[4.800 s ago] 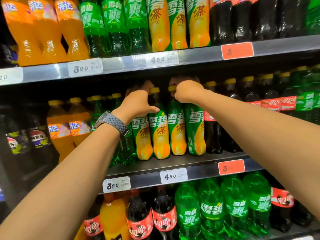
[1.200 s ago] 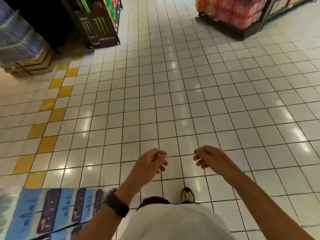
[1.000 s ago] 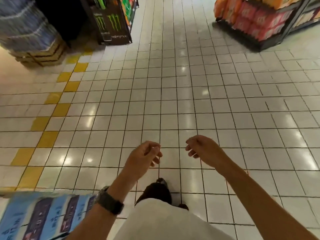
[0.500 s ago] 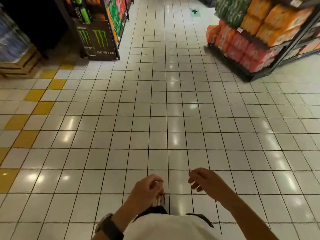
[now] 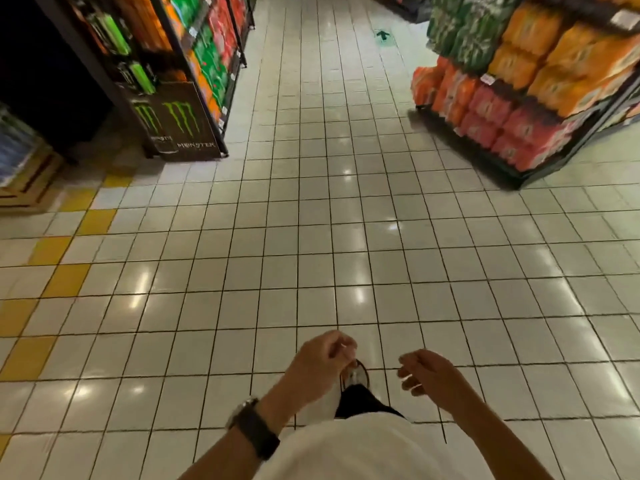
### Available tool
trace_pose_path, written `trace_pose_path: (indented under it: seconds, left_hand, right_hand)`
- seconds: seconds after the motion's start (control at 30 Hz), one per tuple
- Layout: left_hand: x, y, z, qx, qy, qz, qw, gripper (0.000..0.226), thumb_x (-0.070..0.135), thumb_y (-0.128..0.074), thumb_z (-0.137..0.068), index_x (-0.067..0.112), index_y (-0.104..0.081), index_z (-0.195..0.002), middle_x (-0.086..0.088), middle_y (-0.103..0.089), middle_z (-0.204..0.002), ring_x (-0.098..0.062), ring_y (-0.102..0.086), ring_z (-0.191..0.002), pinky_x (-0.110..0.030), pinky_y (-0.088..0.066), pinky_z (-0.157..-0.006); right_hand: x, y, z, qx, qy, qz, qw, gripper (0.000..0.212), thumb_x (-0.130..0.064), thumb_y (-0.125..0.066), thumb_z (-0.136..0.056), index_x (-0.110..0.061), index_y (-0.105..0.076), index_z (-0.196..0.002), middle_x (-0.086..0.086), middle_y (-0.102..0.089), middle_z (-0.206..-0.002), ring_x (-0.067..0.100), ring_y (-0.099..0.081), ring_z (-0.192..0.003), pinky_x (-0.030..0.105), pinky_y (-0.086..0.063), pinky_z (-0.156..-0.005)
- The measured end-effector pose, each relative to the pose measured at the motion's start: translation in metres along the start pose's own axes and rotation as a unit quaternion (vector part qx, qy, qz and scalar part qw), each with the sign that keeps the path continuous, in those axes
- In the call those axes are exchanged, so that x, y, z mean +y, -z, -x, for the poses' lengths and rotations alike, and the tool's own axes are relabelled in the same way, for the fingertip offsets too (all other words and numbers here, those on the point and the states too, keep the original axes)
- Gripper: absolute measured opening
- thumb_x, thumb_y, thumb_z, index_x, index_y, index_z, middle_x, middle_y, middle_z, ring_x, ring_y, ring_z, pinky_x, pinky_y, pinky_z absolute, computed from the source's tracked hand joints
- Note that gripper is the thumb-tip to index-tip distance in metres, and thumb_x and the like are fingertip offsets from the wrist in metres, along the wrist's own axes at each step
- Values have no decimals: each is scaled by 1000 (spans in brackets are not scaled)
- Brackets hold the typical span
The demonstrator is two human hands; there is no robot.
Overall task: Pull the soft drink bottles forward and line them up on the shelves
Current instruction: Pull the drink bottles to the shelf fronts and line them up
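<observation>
**A:** On the head camera, what are the hands doing?

**B:** The left hand (image 5: 320, 363) hangs low near the middle. Its fingers are loosely curled and there is nothing in them. The right hand (image 5: 431, 379) is just beside it, not touching, curled in the same loose way and also holding nothing.

**A:** Anything else of the person?

**B:** There's a dark watch (image 5: 254, 433) on the left wrist and a white shirt (image 5: 346, 452) below the arms. Between the hands you can see a dark trouser leg (image 5: 360, 403) and a shoe (image 5: 356, 374) on the floor (image 5: 311, 237).

**A:** And where are the drinks?

**B:** Well away from both hands. At the far left, shelves (image 5: 207, 46) carry orange, green and red drinks. A black energy drink stand (image 5: 180, 119) sits at their near end. At the far right, a rack (image 5: 512, 178) holds soft drink packs (image 5: 540, 71), green and orange ones higher up and red and orange ones lower down. They are too blurred for me to pick out single bottles.

**A:** What lies between?

**B:** Shiny white floor tiles, with a line of yellow tiles (image 5: 65, 280) stepping along the left side. A wooden pallet (image 5: 27, 181) sits at the left edge. Far up the aisle, a small green arrow (image 5: 382, 35) marks the floor.
</observation>
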State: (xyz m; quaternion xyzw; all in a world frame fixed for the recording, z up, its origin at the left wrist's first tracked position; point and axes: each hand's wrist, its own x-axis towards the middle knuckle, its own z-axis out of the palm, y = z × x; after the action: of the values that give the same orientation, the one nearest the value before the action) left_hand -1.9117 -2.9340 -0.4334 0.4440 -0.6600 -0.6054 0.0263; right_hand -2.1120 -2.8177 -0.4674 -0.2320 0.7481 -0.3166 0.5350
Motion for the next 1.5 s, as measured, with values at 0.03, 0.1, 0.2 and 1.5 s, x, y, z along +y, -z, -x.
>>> trace_pose_path:
  seconds: [0.03,0.1,0.2,1.5]
  left_hand:
    - [5,6,-17,3,18,10,1000,13,28,-53,-96,22,-62,-103,2,-70,-92,-5,-65,-74,-16,-46,-64]
    - [16,21,-42,14,41,25,999,11,29,-53,-95,25,-62,-101,3,-71,-88,-6,-66,-72,-17,-48,-63]
    - [32,61,-98,56,62,45,996,9,28,-53,-95,29,-62,-99,6,-72,-84,-9,-67,-70,-20,-51,-64]
    - [320,486,-806,11,98,-26,995,16,26,-50,-92,34,-63,-97,8,-71,-87,-12,-67,-80,-25,-51,-65]
  right_hand:
    - [-16,6,-23,-12,-4,13,1000,15,-12,-51,-96,-2,-62,-95,16,-69,-85,21,-63,-67,30,-49,-62]
    - [-54,19,-60,-36,3,37,999,16,-13,-51,-96,-2,-62,-97,16,-68,-87,23,-63,-70,33,-49,-66]
    - [-128,41,-136,-64,31,65,995,16,-14,-51,-96,-2,-61,-99,16,-67,-90,25,-63,-73,35,-49,-71]
    - [-639,185,-794,-10,-18,35,999,17,-19,-53,-94,-5,-64,-93,12,-71,-84,24,-65,-69,35,-50,-66]
